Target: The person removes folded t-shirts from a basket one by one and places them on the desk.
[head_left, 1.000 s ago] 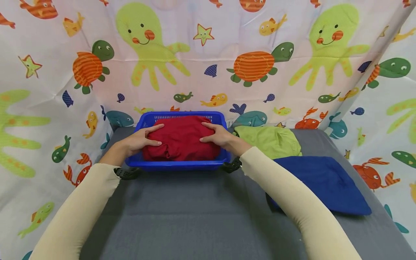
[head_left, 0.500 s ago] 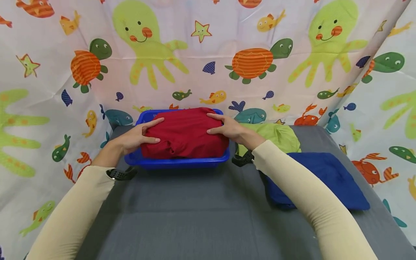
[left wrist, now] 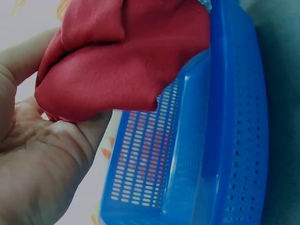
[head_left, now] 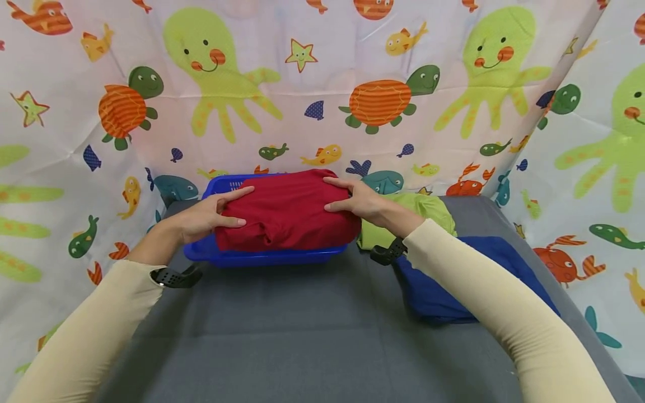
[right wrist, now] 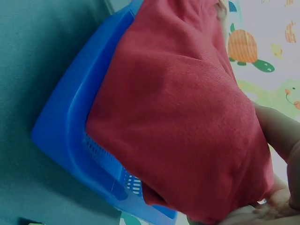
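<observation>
A folded red cloth point(head_left: 287, 210) is held between my two hands, over a blue plastic basket point(head_left: 262, 259). My left hand point(head_left: 201, 219) grips the cloth's left end, thumb on top and fingers passing beneath it in the left wrist view. At the other end my right hand point(head_left: 367, 202) holds the cloth, its thumb on the near side. The cloth point(right wrist: 178, 112) overlaps the basket's rim in the right wrist view. Below it, the slotted basket wall point(left wrist: 145, 159) shows in the left wrist view. Most of the basket's inside is hidden under the cloth.
To the right of the basket lies a folded lime-green cloth point(head_left: 433, 210). Nearer, a folded blue cloth point(head_left: 443, 302) lies partly under my right sleeve. Everything rests on a grey-covered table point(head_left: 282, 347), with a sea-animal curtain point(head_left: 302, 112) behind and at both sides.
The red cloth has risen from inside the basket and now covers its right rim. My right hand has shifted right with it. The view has turned slightly right.
</observation>
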`<state>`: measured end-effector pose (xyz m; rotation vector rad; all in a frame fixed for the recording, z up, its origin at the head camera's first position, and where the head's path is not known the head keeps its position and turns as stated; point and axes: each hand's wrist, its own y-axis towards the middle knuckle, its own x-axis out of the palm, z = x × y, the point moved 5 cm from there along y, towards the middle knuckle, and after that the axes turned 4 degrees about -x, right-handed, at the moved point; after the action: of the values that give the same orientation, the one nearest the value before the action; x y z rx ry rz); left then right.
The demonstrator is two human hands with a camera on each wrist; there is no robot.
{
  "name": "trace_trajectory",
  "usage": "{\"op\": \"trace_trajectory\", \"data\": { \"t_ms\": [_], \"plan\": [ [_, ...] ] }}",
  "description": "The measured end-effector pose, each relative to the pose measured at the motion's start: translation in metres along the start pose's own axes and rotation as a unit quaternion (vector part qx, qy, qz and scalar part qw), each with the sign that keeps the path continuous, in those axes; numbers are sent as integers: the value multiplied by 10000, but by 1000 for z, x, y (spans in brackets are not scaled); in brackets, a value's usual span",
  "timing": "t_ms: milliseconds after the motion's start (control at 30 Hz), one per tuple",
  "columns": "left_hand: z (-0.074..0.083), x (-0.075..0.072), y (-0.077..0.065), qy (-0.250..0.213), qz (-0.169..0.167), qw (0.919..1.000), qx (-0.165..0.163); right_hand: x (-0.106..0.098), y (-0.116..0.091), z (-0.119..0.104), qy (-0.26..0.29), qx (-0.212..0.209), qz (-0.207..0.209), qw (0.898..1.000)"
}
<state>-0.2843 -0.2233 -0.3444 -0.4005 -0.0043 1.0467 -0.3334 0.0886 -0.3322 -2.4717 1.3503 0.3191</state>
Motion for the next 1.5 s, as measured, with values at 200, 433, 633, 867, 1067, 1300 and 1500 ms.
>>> {"op": "trace_trajectory", "data": {
  "t_ms": [200,433,633,867,1067,1300,1500],
  "plan": [
    [-2,10,-2,-76,-16,10000,4,-5,-10,-1,-223,-36,-91,9997],
    [2,23,-4,-253,-122,9996,98,-13,-25,2,-204,-13,-138,9997],
    [13,34,-9,-115,-319,9991,246,-21,-41,-1,-171,-91,-161,9997],
    [15,52,-11,187,-559,9982,150,-27,-62,7,-336,-106,-151,9993],
    [14,69,-11,115,-887,9960,-11,-30,-81,19,-209,-151,-97,9996],
    [8,87,-10,121,-1048,9943,-179,-36,-102,32,-293,-400,-76,9987],
    [-3,104,-5,-101,-1315,9910,-249,-38,-116,50,-294,-361,-180,9988]
  ]
}}
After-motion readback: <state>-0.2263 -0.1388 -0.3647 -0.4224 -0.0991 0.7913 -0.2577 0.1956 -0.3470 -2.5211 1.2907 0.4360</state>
